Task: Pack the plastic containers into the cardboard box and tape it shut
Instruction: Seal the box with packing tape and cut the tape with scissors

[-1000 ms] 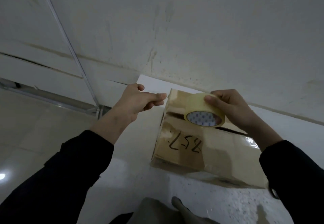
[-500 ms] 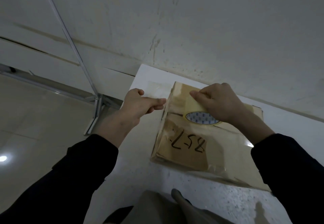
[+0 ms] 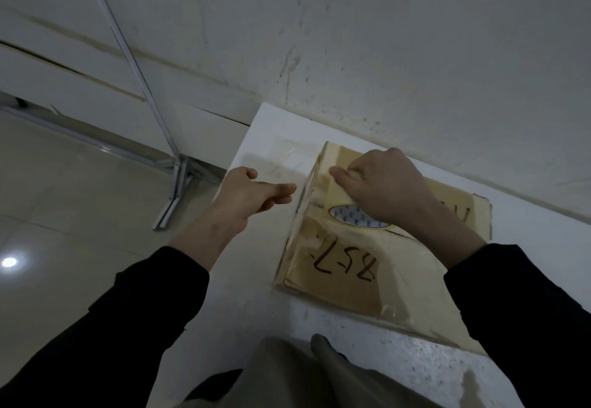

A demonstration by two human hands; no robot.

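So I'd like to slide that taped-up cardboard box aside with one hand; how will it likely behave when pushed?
The cardboard box lies low and flat on the white table, so it will probably slide, not tip. Its glossy tape wrap may make it slippery to grip. The right hand presses a tape roll on top, so it won't move freely yet.

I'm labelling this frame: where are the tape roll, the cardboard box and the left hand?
tape roll point(image 3: 358, 216), head view, printed core.
cardboard box point(image 3: 339, 283), head view, top flap.
left hand point(image 3: 252, 195), head view, back.
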